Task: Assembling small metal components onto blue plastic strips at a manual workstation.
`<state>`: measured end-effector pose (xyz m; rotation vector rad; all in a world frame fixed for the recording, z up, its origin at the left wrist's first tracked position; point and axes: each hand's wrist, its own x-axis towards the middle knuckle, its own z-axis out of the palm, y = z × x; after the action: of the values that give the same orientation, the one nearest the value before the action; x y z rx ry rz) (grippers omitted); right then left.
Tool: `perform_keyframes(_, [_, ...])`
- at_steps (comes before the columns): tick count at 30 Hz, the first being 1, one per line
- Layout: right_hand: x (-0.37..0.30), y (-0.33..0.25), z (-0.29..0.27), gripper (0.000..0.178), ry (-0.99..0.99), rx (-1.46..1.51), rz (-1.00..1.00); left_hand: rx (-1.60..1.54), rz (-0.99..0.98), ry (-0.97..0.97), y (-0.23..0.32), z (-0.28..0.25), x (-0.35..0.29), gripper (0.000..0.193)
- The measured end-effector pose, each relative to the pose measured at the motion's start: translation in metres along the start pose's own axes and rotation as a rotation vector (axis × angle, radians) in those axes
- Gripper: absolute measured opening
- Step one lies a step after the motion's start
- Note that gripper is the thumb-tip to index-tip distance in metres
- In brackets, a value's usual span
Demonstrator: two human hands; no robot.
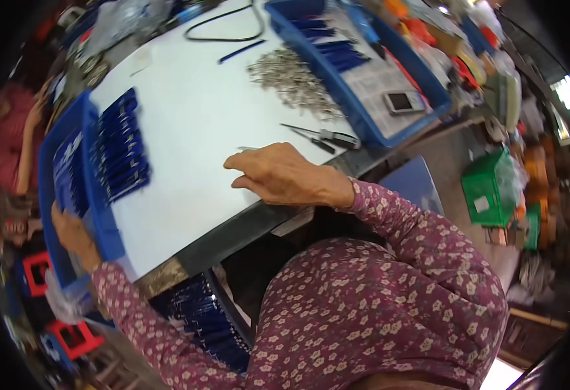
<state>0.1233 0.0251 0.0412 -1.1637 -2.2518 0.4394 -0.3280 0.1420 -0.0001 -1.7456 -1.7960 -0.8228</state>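
Note:
My right hand [285, 177] hovers over the white tabletop [187, 123] near its front edge. Its index finger and thumb are apart, with nothing visible between them. A small thin greyish piece [247, 148] shows just beyond its knuckles; I cannot tell whether it touches the hand. On the left, my left hand [76, 235] reaches into a blue plastic tray [106, 224], next to dark blue strips [70, 179] inside. Its fingers are blurred and partly hidden. A row of dark blue strips with small metal ends [122, 146] lies on the tabletop beside that tray.
A heap of small metal parts [294, 84] lies near a larger blue tray [389, 133] holding blue strips and a phone [403, 101]. Pliers or a similar dark-handled tool [337, 138] rest at the right edge. Another person [15, 140] sits at far left. A green crate [486, 185] stands right.

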Motion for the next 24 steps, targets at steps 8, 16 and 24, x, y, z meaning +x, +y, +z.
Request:
perform_keyframes(8, [-0.078, 0.044, -0.076, 0.015, 0.244, 0.074, 0.243, -0.169, -0.202, 0.102, 0.055, -0.039, 0.017, 0.027])
perform_keyframes(16, [-0.073, 0.189, -0.138, 0.013, 0.072, -0.169, 0.351, -1.430, -0.493, -0.347, 0.196, -0.081, -0.027, 0.022])
perform_keyframes(24, [-0.064, 0.260, -0.113, 0.013, 0.126, -0.586, 0.294, -1.639, -0.703, -0.705, 0.266, -0.107, -0.088, 0.020])
